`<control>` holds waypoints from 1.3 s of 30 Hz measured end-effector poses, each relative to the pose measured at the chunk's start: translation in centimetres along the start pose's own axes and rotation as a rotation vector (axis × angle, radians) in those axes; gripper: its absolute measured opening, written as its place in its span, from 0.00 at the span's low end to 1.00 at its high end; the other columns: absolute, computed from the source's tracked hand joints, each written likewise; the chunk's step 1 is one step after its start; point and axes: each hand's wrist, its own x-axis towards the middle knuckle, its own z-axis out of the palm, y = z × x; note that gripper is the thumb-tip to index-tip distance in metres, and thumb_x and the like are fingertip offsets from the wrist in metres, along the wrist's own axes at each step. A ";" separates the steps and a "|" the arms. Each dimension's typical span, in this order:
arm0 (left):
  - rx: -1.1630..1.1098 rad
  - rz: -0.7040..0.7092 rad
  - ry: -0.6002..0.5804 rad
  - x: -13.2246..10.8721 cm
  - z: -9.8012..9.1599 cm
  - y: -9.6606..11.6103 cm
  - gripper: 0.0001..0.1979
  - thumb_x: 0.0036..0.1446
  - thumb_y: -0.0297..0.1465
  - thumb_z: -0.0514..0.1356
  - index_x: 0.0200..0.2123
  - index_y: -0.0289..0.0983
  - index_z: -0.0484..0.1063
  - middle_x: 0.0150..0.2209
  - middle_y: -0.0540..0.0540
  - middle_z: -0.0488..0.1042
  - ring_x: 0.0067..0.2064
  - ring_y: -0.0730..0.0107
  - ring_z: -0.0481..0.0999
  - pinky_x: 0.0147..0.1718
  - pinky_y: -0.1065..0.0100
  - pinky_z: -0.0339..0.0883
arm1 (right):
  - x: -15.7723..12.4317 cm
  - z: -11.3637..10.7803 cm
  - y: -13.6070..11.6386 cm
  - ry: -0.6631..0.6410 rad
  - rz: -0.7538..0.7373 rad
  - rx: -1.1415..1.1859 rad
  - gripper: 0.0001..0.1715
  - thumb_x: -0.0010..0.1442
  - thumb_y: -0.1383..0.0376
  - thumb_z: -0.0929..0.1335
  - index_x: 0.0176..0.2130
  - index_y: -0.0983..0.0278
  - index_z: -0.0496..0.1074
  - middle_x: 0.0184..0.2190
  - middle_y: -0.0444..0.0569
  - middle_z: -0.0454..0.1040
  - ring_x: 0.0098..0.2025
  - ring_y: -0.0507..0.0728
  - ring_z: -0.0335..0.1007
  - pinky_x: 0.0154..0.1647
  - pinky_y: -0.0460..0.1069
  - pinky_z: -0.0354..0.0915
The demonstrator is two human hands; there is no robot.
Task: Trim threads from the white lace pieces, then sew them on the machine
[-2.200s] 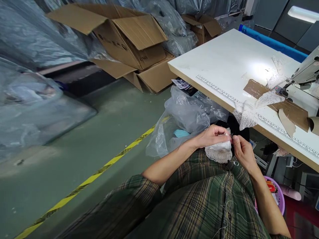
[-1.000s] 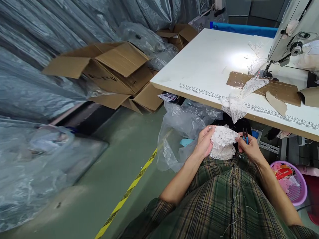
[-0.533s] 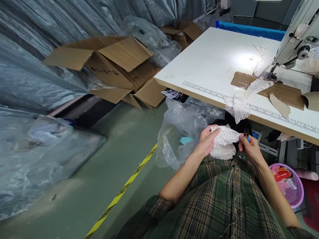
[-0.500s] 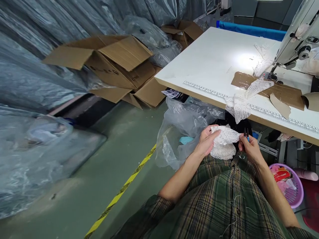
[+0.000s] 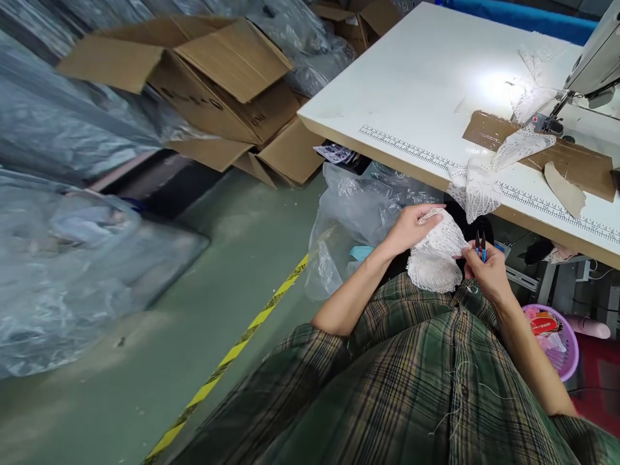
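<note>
My left hand (image 5: 411, 227) pinches the upper left of a white lace piece (image 5: 436, 258), thumb on top and fingers behind it. The lace hangs in folds above my lap, just in front of the table edge. My right hand (image 5: 487, 268) grips the lace's right edge between thumb and finger. Tucked in that same hand is a pair of blue-handled thread snips (image 5: 480, 247), the dark blades pointing up and away from me. More white lace (image 5: 477, 187) drapes over the table edge and runs up to the sewing machine's (image 5: 557, 116) presser foot.
The white sewing table (image 5: 387, 84) carries a printed ruler along its front edge and a brown cardboard strip (image 5: 576, 169). Open cardboard boxes (image 5: 227, 84) and plastic bags (image 5: 358, 194) lie to the left. A purple basket (image 5: 571, 355) stands at my right.
My left hand has risen slightly, and the lace's upper part now spreads taller between my hands. The view has tilted down, so the table and machine sit higher and farther right.
</note>
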 end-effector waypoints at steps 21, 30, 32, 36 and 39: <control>-0.179 -0.165 -0.232 3.2 3.2 4.4 0.32 0.59 0.58 0.54 0.25 0.34 0.76 0.27 0.42 0.77 0.32 0.68 0.75 0.35 0.65 0.69 | -1.2 -4.4 -2.5 0.189 -0.212 -0.133 0.23 0.51 0.47 0.71 0.29 0.64 0.72 0.14 0.40 0.67 0.14 0.46 0.53 0.14 0.44 0.51; 0.100 0.076 -0.573 -1.1 -0.2 4.0 0.16 0.50 0.40 0.66 0.19 0.36 0.72 0.20 0.52 0.69 0.23 0.76 0.64 0.23 0.73 0.58 | -0.7 -5.1 -2.5 0.345 -0.268 0.004 0.23 0.52 0.46 0.71 0.31 0.64 0.71 0.14 0.38 0.64 0.13 0.46 0.51 0.12 0.44 0.46; 0.169 0.111 -0.593 -2.8 -1.1 3.6 0.15 0.52 0.36 0.65 0.18 0.36 0.71 0.19 0.52 0.68 0.22 0.76 0.64 0.23 0.74 0.59 | -0.6 -4.9 -2.3 0.310 -0.274 0.003 0.23 0.52 0.46 0.71 0.31 0.64 0.71 0.14 0.38 0.64 0.13 0.46 0.51 0.13 0.44 0.46; 0.212 0.080 -0.289 -5.1 -1.0 2.3 0.09 0.54 0.35 0.63 0.27 0.36 0.72 0.23 0.52 0.69 0.23 0.75 0.64 0.23 0.74 0.58 | -0.4 -3.7 -1.8 0.194 -0.291 -0.057 0.21 0.55 0.47 0.70 0.30 0.63 0.72 0.14 0.40 0.65 0.16 0.48 0.54 0.16 0.45 0.50; 0.248 0.201 -0.061 -5.8 -0.3 1.5 0.06 0.56 0.33 0.62 0.34 0.36 0.73 0.27 0.50 0.71 0.28 0.72 0.69 0.27 0.72 0.62 | -0.5 -2.7 -1.6 0.120 -0.294 -0.117 0.21 0.56 0.48 0.69 0.29 0.63 0.73 0.14 0.41 0.66 0.18 0.49 0.58 0.18 0.45 0.53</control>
